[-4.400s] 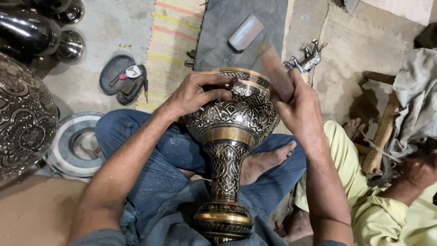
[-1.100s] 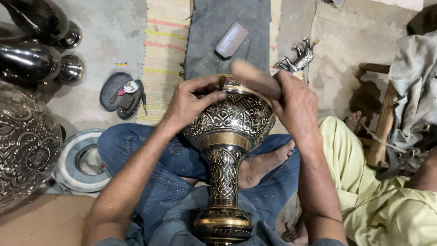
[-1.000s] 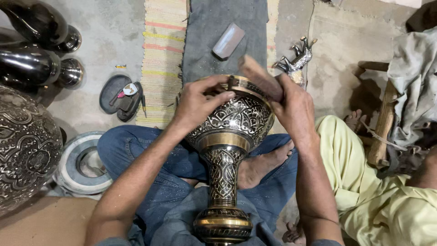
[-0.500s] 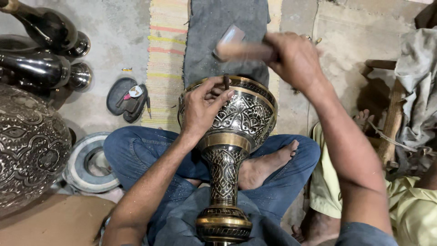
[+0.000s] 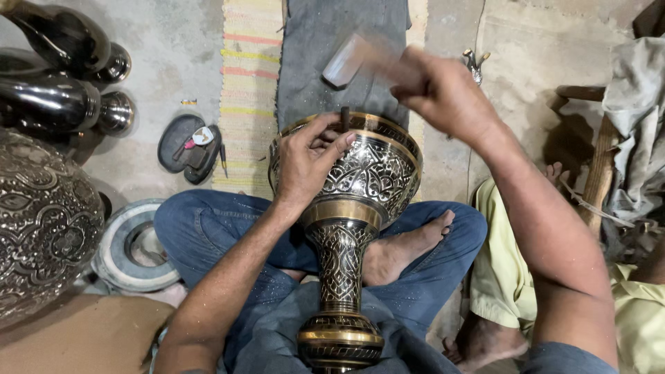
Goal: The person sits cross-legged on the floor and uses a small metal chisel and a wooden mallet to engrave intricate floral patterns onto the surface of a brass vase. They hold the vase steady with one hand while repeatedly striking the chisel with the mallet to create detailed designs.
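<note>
Pinching a small dark punch (image 5: pixel 344 118), the left hand (image 5: pixel 305 163) rests on the engraved vase (image 5: pixel 346 208) at frame centre; right hand (image 5: pixel 443 90), raised upper-centre, clasps a blurred mallet (image 5: pixel 353 59).

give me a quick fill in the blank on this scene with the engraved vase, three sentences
1. The left hand holds a small dark punch against the ____ of the engraved vase.
2. The right hand is raised above the vase, swinging a blurred ____.
3. The vase's foot rests in the lap of a person sitting cross-legged in blue ____.

Missing words: rim; hammer; jeans
</note>
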